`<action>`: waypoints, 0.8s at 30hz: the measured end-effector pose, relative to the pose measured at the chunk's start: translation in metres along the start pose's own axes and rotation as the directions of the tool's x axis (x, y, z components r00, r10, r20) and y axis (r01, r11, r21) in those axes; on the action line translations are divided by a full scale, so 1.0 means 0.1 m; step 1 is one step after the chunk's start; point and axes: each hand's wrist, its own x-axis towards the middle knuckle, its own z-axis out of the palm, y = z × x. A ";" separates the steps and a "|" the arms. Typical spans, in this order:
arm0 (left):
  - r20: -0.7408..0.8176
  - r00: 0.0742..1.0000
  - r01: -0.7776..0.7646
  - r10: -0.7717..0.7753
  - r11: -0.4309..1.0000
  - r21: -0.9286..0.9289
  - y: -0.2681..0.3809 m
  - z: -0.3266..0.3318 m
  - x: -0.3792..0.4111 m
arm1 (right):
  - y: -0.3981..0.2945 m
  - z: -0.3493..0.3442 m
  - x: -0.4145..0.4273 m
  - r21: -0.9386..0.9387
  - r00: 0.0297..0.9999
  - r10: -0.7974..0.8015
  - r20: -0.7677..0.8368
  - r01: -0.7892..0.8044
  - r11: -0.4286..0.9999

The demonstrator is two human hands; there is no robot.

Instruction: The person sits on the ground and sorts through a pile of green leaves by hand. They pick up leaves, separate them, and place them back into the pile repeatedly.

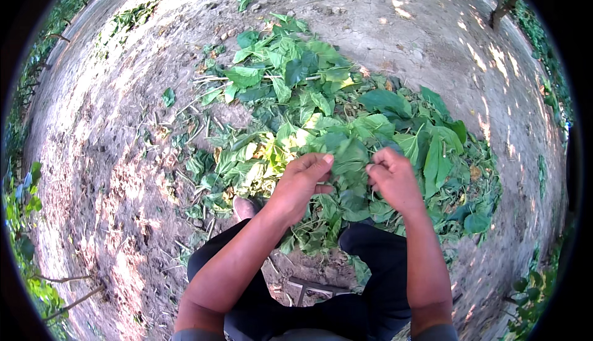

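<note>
Between my two hands, over the near part of a wide heap of green leaves, are large green leaves, somewhat blurred. My left hand is at their left edge with thumb and fingers bent; whether it pinches a leaf is unclear. My right hand is at their right edge, its fingers curled in, and its grip is also hard to make out. Broad leaves lie to the right of my right hand. Wilted leaves cover the ground below both hands.
My knees, in dark trousers, stand either side of the near leaves. A shoe touches the heap's near left edge. A metal frame shows between my legs. A smaller leaf pile lies far left, and a thin trunk rises far right.
</note>
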 end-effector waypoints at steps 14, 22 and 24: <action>-0.291 0.903 -0.382 0.316 0.901 -0.205 0.83 -1.06 -0.17 | 0.40 -0.70 0.22 -0.391 0.983 -0.010 -0.186 -0.065 0.918; -0.426 0.844 -0.417 0.327 0.899 -0.136 0.90 -1.72 -0.06 | 0.45 -0.66 0.30 -0.362 0.980 0.071 -0.186 -0.135 0.922; -0.461 0.851 -0.304 0.252 0.952 -0.042 0.83 -1.85 0.01 | 0.39 -0.62 0.26 -0.337 0.979 0.090 -0.185 -0.149 0.930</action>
